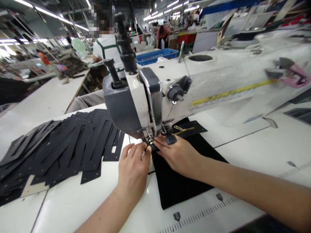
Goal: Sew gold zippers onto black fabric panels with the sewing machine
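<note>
My left hand [134,163] has its thumb and fingertips closed on the end of a black strip with a gold zipper [187,130], just left of the presser foot [150,139]. On the other side, my right hand [181,157] presses its fingers, held together, on the same strip by the foot. A black fabric panel [179,184] lies under my right hand and forearm. Above both hands stands the head of a sewing machine [136,106], its needle area partly hidden by my fingers. The strip's middle is covered by the right hand and the machine.
A spread pile of black pieces with slots [80,139] lies to the left. Pink-handled snippers [293,74] rest against the machine arm, near a yellow measuring tape [233,92]. A printed ruler [201,213] runs along the table's front. Behind are a blue basket [157,55] and other people.
</note>
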The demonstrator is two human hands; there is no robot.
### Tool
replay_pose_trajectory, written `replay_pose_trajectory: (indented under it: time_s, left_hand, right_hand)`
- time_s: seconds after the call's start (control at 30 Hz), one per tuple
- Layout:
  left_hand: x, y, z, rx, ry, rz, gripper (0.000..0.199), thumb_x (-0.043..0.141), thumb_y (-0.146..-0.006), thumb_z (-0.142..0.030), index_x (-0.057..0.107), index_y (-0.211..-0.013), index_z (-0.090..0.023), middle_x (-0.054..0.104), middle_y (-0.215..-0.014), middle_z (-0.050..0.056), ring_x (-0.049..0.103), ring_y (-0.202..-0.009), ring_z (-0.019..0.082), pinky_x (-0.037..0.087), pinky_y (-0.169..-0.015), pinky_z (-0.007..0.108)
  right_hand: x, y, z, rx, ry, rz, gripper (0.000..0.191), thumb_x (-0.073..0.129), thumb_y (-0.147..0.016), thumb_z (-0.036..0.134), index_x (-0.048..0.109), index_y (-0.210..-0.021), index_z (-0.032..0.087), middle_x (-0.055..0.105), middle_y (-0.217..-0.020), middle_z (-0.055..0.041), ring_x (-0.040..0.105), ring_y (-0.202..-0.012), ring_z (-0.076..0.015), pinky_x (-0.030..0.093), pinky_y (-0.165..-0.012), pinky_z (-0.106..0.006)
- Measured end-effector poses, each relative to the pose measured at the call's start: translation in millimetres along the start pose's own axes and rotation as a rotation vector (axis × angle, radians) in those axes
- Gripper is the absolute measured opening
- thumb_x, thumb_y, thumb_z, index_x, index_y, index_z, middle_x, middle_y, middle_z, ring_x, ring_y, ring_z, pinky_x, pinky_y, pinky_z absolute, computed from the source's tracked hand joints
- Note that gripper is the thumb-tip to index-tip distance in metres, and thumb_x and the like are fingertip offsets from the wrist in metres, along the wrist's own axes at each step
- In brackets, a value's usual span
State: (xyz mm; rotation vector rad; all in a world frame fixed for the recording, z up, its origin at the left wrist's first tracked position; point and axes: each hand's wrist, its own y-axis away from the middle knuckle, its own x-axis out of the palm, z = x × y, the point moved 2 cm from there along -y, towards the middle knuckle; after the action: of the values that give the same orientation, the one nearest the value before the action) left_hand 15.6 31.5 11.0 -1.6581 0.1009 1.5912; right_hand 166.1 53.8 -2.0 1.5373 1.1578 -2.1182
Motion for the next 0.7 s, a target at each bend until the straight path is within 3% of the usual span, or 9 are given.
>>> replay_pose_trajectory:
  time_s: [0.27, 0.7]
  left_hand:
    - [-1.7, -7.5, -4.5, 0.028, -0.052, -0.02, 0.025, 0.038, -0.085, -0.006, 0.063, -0.088, -0.009, 0.062, -0.084, 0.012, 0.056, -0.079, 0.023, 0.043, -0.075, 0.039]
    - [-1.2, -8.4, -5.0, 0.046, -0.056, -0.028, 0.026, 0.037, -0.085, -0.006, 0.063, -0.088, -0.008, 0.061, -0.085, 0.013, 0.057, -0.082, 0.024, 0.043, -0.077, 0.04]
  right_hand:
    - [-7.3, -4.1, -1.9, 0.006, -0.068, 0.002, 0.025, 0.046, -0.084, 0.015, 0.059, -0.103, 0.008, 0.063, -0.104, -0.0123, 0.053, -0.106, -0.022, 0.039, -0.096, -0.036]
    - [-5.4, -6.2, -7.8, -0.043, -0.057, 0.071, 0.027, 0.041, -0.086, 0.014, 0.057, -0.106, 0.008, 0.059, -0.111, -0.0138, 0.051, -0.108, -0.0229, 0.038, -0.095, -0.038]
